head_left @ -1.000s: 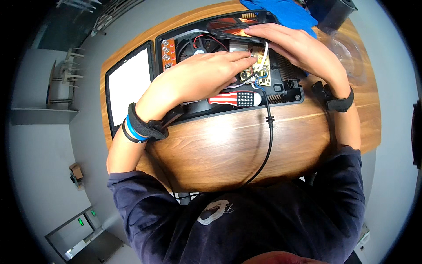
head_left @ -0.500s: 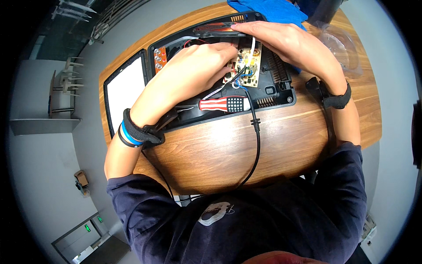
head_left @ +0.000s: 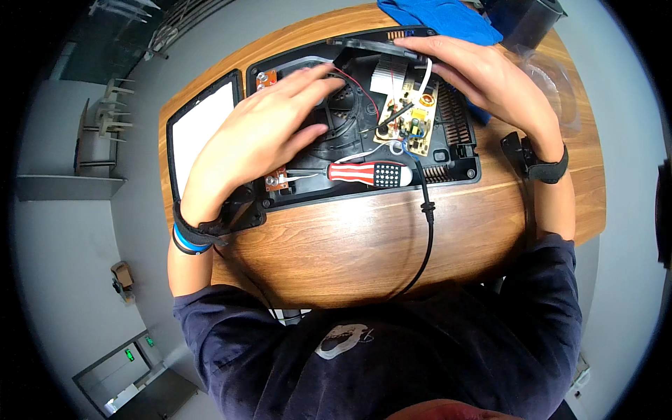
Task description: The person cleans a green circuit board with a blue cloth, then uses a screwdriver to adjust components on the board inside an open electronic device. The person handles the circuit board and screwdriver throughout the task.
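Note:
An opened black appliance casing [head_left: 458, 175] lies on the table, with a circuit board [head_left: 423, 105], a silver finned heat sink [head_left: 387, 75] and a round fan [head_left: 343, 108] inside. My right hand [head_left: 483, 77] grips the edge of a dark flat disc-like part [head_left: 371, 47], tilted nearly edge-on above the casing's far side; a white wire hangs near its fingers. Over the casing's left half, my left hand [head_left: 269, 126] hovers beside the fan, fingers stretched and apart, holding nothing. A screwdriver [head_left: 367, 174] with a red-and-white striped, starred handle rests along the casing's near edge.
Left of the casing lies a black-framed white panel [head_left: 206, 126]. A blue cloth [head_left: 441, 19], a dark container [head_left: 521, 21] and a clear plastic piece [head_left: 549, 91] sit at the far right. A black cord [head_left: 428, 241] runs from the casing over the table's near edge.
My left hand has drawn back leftward from the circuit board, its fingers now spread, uncovering the fan and heat sink. The disc-like part in my right hand now shows more edge-on.

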Available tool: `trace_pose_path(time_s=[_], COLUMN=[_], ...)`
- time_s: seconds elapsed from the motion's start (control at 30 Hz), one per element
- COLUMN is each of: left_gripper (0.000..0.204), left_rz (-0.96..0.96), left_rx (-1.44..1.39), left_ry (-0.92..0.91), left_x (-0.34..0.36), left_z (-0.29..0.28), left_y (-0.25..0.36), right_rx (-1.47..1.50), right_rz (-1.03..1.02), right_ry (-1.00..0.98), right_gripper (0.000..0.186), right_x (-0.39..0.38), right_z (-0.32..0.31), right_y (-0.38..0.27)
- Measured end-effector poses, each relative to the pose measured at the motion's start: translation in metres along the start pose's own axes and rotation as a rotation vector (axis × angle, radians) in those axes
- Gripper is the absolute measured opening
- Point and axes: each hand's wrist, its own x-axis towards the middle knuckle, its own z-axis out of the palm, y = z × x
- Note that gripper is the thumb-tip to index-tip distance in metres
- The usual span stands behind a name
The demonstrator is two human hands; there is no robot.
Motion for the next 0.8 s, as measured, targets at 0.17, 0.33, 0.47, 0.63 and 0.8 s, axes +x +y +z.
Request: trace_pose_path(time_s=[0.17, 0.33, 0.47, 0.63, 0.8], left_gripper=[0.08, 0.063, 0.05, 0.042, 0.031], left_rz=[-0.221, -0.253, -0.253, -0.311, -0.309], left_rx=[0.116, 0.17, 0.11, 0.007, -0.073], left_ry=[-0.054, -0.159, -0.136, -0.146, -0.079], left_x=[-0.034, -0.043, -0.04, -0.036, -0.033], left_z=[0.013, 0.014, 0.014, 0.006, 0.0], left_y=[-0.029, -0.042, -0.046, -0.043, -0.041], right_rx=[-0.008, 0.008, 0.024, 0.027, 0.075], right_rz=[-0.018, -0.006, 0.023, -0.021, 0.007], right_ry=[0.025, -0.026, -0.06, -0.045, -0.094], right_gripper=[0.05, 0.051, 0.049, 0.048, 0.048], right_x=[0.002, 0.003, 0.003, 0.002, 0.0], right_z=[0.003, 0.0, -0.002, -0.001, -0.001], right_y=[-0.006, -0.007, -0.009, -0.005, -0.004])
